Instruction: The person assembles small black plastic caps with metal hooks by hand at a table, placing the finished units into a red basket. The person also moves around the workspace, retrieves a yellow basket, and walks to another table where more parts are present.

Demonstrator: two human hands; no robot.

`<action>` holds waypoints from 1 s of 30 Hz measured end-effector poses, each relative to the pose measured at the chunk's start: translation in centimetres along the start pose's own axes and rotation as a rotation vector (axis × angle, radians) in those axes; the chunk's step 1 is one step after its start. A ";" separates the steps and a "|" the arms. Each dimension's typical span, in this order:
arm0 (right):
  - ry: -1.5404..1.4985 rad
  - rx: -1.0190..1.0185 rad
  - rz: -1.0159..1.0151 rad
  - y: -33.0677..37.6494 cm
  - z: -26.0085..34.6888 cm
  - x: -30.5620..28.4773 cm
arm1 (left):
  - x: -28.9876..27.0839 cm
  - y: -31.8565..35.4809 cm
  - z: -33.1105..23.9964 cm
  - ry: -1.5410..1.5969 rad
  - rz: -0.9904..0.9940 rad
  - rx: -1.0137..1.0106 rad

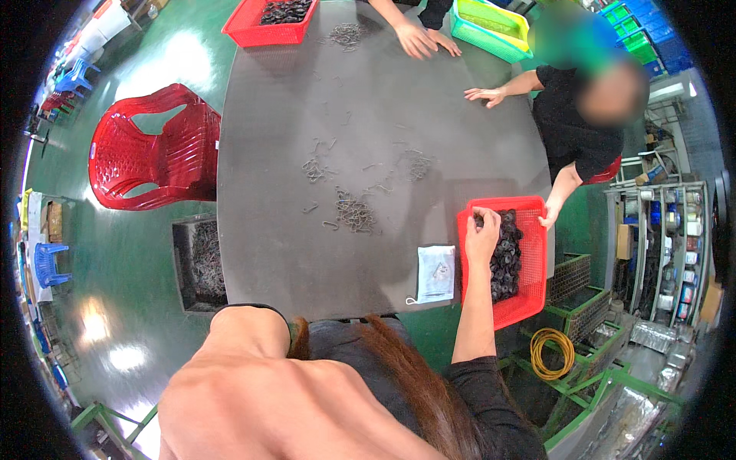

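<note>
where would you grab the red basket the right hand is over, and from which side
Probably by the near rim of the red basket, from the person's side: that raised wall faces the person, bare of the dark parts, while a co-worker's hand is at the right rim.

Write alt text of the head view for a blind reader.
A person's right hand is over a red basket of black parts at the right of a grey table, with a co-worker's hand at the basket's right rim. Small bent wire-like pieces lie in loose piles on the table, and a red chair stands to its left.
</note>
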State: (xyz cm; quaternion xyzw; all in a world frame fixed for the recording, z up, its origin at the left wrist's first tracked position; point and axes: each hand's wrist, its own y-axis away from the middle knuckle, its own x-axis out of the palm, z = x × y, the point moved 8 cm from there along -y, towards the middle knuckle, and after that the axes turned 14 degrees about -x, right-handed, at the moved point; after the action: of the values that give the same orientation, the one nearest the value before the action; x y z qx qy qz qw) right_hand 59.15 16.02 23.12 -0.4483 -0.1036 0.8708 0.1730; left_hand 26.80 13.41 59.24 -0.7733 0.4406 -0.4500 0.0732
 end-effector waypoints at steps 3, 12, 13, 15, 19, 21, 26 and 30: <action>0.000 -0.028 0.045 -2.1 0.5 2.7 | -3.1 0.9 -1.8 0.015 0.109 0.065; -0.348 -0.101 0.316 -14.1 7.9 16.5 | -49.0 15.5 0.7 -0.987 -1.455 -0.328; -0.346 -0.194 0.331 -15.9 9.2 19.5 | -52.0 18.6 1.0 -1.489 -1.500 -0.324; -0.315 -0.375 0.352 -19.3 11.2 24.8 | -58.0 25.3 4.1 -1.954 -1.512 -0.525; -0.289 -0.483 0.225 -27.3 11.1 33.8 | -61.8 30.0 9.8 -2.039 -1.464 -1.167; -0.251 -0.546 0.119 -32.1 9.5 37.9 | -61.2 28.5 9.7 -2.133 -1.449 -1.118; -0.212 -0.389 -0.014 -42.0 3.5 49.0 | -60.1 28.2 8.7 -2.046 -1.491 -1.140; 0.052 -0.319 0.100 -49.2 3.2 54.7 | -60.5 28.1 8.7 -1.981 -1.488 -1.200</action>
State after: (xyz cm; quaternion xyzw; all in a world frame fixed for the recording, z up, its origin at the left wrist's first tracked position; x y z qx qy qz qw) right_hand 37.38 82.71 0.69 -0.4973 -0.2136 0.8388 0.0586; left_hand 3.63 39.24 1.65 -0.7320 -0.1842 0.6088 -0.2440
